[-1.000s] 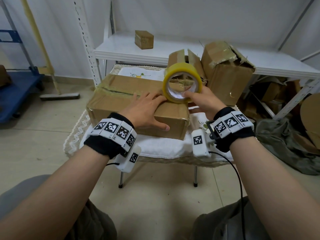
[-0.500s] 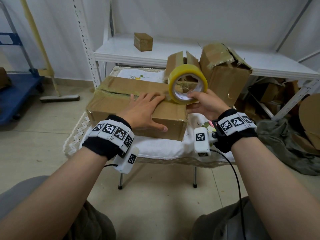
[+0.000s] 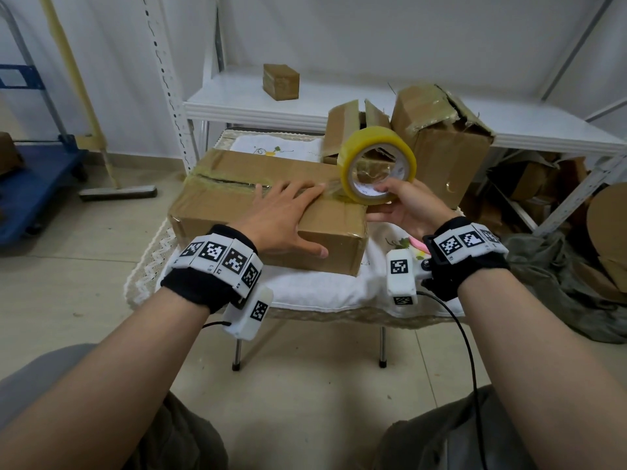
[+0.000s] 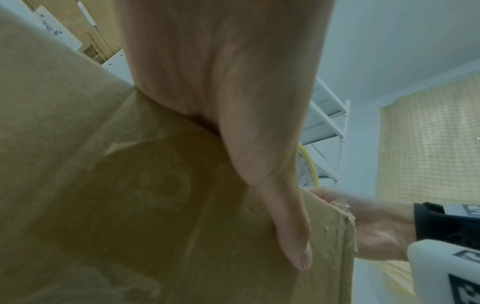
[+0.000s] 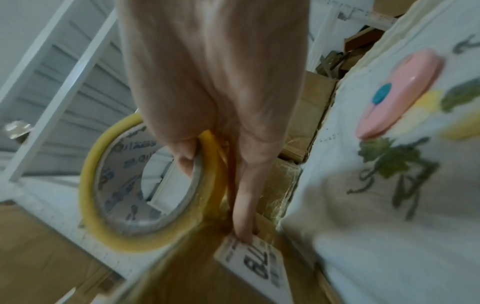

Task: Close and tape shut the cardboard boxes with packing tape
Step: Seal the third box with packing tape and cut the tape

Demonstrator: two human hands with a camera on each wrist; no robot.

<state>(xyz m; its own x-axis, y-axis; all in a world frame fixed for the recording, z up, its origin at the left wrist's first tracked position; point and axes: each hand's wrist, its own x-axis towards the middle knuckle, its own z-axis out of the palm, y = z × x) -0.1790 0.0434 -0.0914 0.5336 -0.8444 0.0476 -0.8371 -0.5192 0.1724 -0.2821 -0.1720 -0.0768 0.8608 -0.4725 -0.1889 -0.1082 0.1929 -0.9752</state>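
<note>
A closed brown cardboard box [image 3: 237, 195] lies on a small cloth-covered table [image 3: 325, 293]. My left hand [image 3: 288, 215] lies flat on the box's top near its right end, fingers straight, thumb [image 4: 293, 236] down the near side. My right hand [image 3: 403, 205] grips a yellow roll of packing tape [image 3: 376, 164] just past the box's right end, thumb [image 5: 187, 160] inside the core. A strip of tape [image 3: 330, 191] runs from the roll onto the box top by my left fingertips. Two more boxes [image 3: 437, 140] with torn, open flaps stand behind.
A white shelf [image 3: 339, 96] behind the table carries a small brown box [image 3: 281, 81]. A pink object [image 5: 400, 92] lies on the tablecloth by my right wrist. More cardboard [image 3: 543, 184] is piled under the shelf at right. A blue cart [image 3: 30, 184] and a broom [image 3: 115, 191] stand at left.
My right hand has carried the tape roll rightward, off the box's top to past its right end, drawing out a strip. My left hand stays flat on the box.
</note>
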